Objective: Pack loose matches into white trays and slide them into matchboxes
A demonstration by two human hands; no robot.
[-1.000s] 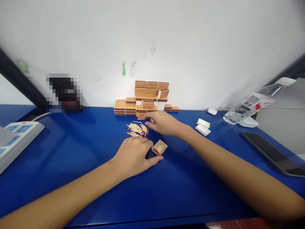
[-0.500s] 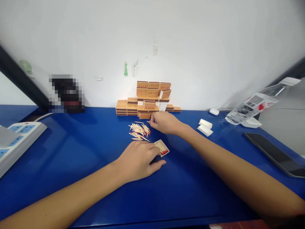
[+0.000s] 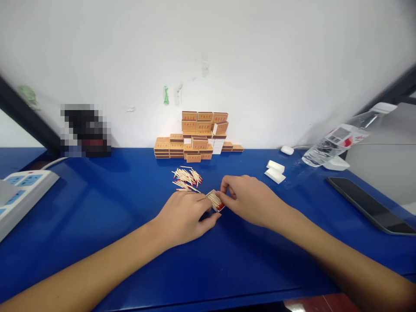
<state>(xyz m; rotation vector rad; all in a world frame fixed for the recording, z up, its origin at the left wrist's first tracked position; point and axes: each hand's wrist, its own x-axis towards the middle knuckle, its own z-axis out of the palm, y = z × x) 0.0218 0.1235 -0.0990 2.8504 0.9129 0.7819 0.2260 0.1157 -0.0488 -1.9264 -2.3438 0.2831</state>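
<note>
Gripping the matchbox tray [image 3: 215, 200] so it cannot slide, the left hand [image 3: 185, 216] curls its fingers shut on it. Just beside those fingers, the right hand [image 3: 250, 201] pinches its fingers together, and I cannot tell on what.

Two hands, left hand [image 3: 182, 216] and right hand [image 3: 250, 203]; one match tray [image 3: 216, 201]; one match heap [image 3: 186, 177]; one box stack [image 3: 198, 139]; two white sleeves [image 3: 276, 165] [image 3: 274, 175]; one bottle [image 3: 334, 141]; one phone [image 3: 365, 204]; one power strip [image 3: 22, 186].

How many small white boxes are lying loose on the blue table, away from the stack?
2. Both lie right of the right hand: the far white box nearer the wall, the near white box just in front of it. More white ones may sit in the stack.
</note>
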